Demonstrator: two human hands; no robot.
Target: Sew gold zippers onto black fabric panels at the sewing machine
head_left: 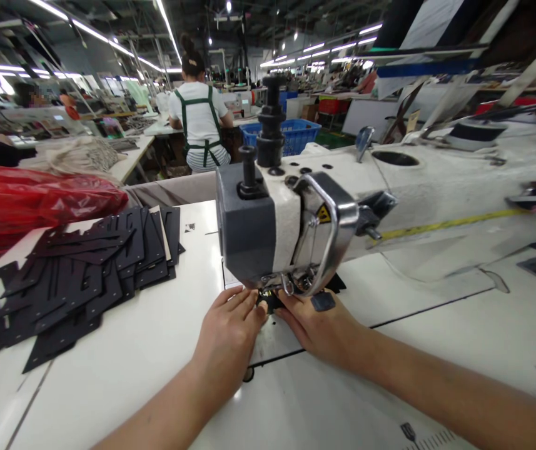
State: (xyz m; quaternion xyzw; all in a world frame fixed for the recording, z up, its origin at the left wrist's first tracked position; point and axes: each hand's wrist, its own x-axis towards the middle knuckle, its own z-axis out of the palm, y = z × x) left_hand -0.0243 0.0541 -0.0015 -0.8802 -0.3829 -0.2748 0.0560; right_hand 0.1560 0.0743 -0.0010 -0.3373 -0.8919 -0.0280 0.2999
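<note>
A white and grey sewing machine (249, 231) stands over the white table, and a small black piece (271, 302) lies under its needle area. My left hand (230, 328) is at the left of that piece, thumb and fingers closed on its edge. From the right, my right hand (319, 322) pinches the same piece, its fingers partly hidden behind the metal guard (343, 212). Most of the piece is covered by my hands and the machine head. A dark corner of material (339, 283) shows beyond my right hand.
A loose pile of dark cut panels (75, 275) lies at the left, beside a red plastic bag (28, 206). A yellow tape measure (450, 224) runs along the machine arm. Ahead, a person (198, 119) sits with their back to me near a blue basket (296, 134).
</note>
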